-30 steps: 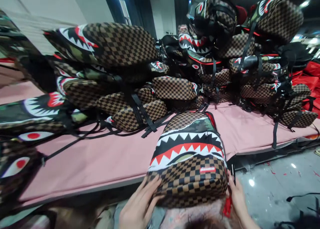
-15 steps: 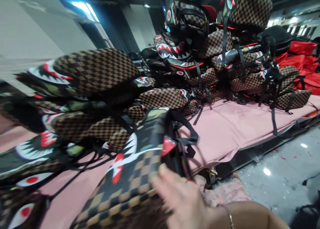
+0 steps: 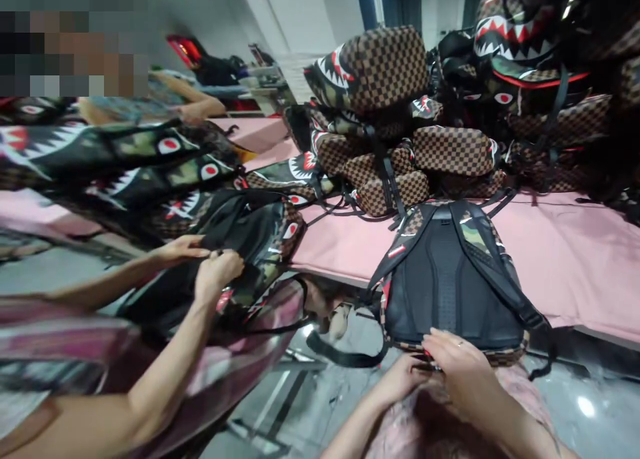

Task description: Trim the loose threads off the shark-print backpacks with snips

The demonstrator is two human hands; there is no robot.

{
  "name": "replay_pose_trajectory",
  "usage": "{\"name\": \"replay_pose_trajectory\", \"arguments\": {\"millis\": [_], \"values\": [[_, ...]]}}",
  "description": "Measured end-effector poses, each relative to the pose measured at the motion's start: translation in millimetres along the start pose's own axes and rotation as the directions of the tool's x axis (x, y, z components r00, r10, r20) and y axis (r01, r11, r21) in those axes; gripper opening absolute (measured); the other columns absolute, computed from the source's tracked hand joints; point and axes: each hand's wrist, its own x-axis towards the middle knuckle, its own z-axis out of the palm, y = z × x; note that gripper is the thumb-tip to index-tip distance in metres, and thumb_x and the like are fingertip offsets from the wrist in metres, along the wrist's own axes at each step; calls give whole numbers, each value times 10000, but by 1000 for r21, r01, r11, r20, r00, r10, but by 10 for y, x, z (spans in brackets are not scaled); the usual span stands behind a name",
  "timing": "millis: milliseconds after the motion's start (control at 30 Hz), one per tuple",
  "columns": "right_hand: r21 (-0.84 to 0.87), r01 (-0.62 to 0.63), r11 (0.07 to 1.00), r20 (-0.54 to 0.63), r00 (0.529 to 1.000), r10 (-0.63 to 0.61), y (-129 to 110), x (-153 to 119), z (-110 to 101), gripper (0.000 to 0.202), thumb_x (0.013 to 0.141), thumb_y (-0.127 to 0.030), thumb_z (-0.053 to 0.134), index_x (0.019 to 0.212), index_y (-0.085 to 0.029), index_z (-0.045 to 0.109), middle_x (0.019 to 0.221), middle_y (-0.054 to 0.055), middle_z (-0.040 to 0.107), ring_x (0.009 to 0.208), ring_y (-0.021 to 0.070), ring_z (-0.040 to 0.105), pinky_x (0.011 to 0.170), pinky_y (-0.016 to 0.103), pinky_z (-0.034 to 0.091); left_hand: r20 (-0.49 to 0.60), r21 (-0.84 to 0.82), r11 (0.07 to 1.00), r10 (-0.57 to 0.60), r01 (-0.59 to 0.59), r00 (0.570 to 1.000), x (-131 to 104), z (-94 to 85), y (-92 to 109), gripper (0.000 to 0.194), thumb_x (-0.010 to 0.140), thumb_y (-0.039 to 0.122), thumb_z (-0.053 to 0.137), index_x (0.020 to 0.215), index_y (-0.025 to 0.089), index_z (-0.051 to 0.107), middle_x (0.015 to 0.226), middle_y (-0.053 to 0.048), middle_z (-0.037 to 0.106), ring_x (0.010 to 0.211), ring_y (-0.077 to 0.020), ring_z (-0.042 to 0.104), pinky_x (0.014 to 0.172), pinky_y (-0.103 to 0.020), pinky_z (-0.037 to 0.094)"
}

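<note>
Backpack (image 3: pixel 453 282) lying back-panel up on the near edge of the pink table (image 3: pixel 575 245), black padded back and two shoulder straps facing the camera, bottom end overhanging toward the person. Checkered brown trim visible along its lower rim; one loose black strap (image 3: pixel 345 355) hanging off the lower left corner below table level.

Right hand (image 3: pixel 463 369) laid over the bottom edge of the backpack, fingers (image 3: pixel 447 342) curled and close together, tips touching the lower rim of the black panel. Left hand (image 3: pixel 405 379) just beside it on the left, pressed against the same bottom edge, partly hidden by the right hand; grip on the fabric not discernible, fingers appearing narrow.

Behind, a pile of checkered backpacks (image 3: pixel 400 132) with shark-mouth print stacked on the table, near the far end of the handled bag, contact unclear.

To the left, a co-worker's hands (image 3: pixel 210 262) closed on a dark camouflage backpack (image 3: pixel 245 245), well apart from the person's own hands. More shark-print bags (image 3: pixel 115 152) heaped beyond.
</note>
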Motion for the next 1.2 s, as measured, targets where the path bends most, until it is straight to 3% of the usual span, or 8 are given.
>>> {"name": "replay_pose_trajectory", "arguments": {"millis": [167,300,367,467,600,900,1067,1200], "values": [[-3,-6,1000,-1,1000,6,-12,-143,-92,565,663,8,400,1176,-177,549,1227,67,565,1180,180,475,1011,363,386,-47,-103,994,17,-22,999,-116,-77,-66,295,710,365,615,887,132,653,852,-65,682,838,-201,603,803,-327,442],[-40,-18,999,12,1000,19,-15,-172,-123,563,629,14,411,1143,-159,567,1211,88,574,1151,211,503,981,384,421,-174,-13,997,-81,80,981,-317,-360,62,391,653,494,628,726,110,655,693,-72,673,597,-164,595,588,-273,456],[-63,-19,998,10,1000,19,-7,-190,-115,559,624,9,426,1139,-153,568,1215,100,570,1141,219,512,969,383,433,-337,31,990,-121,139,934,-386,-597,132,469,626,576,604,679,111,636,605,-60,645,502,-154,572,510,-265,445],[-89,-16,996,4,1000,17,-13,-197,-93,551,622,7,443,1132,-158,574,1211,102,573,1133,224,519,971,384,430,-588,70,986,-80,150,805,-376,-965,197,538,726,630,420,742,128,610,594,-39,618,519,-147,570,508,-253,442],[-101,-41,994,-10,999,41,-44,-171,-74,561,617,34,418,1113,-165,588,1185,96,592,1117,220,532,966,383,429,-744,153,970,-11,187,668,-173,-1252,215,447,694,557,522,847,148,617,672,-37,649,633,-172,608,540,-243,447],[-49,-84,995,-5,996,84,-31,-151,-76,486,647,-13,481,1097,-157,595,1166,127,596,1092,255,543,935,416,439,-813,296,931,127,216,568,116,-1266,117,195,706,346,530,727,206,665,541,6,631,605,-181,614,599,-255,426],[68,-29,997,-17,999,30,-39,-74,-181,494,656,-13,430,1089,-189,589,1103,82,633,1047,227,562,905,382,448,-879,311,938,222,155,423,92,-1243,141,229,719,371,504,759,204,656,567,-2,630,610,-190,607,620,-271,428],[241,-45,969,-145,986,82,7,161,-279,404,764,-45,367,1052,-213,595,987,58,657,908,183,605,808,310,475,-906,323,946,307,8,290,111,-1167,359,269,737,373,487,829,173,642,739,-45,671,677,-181,598,665,-278,443]]}}
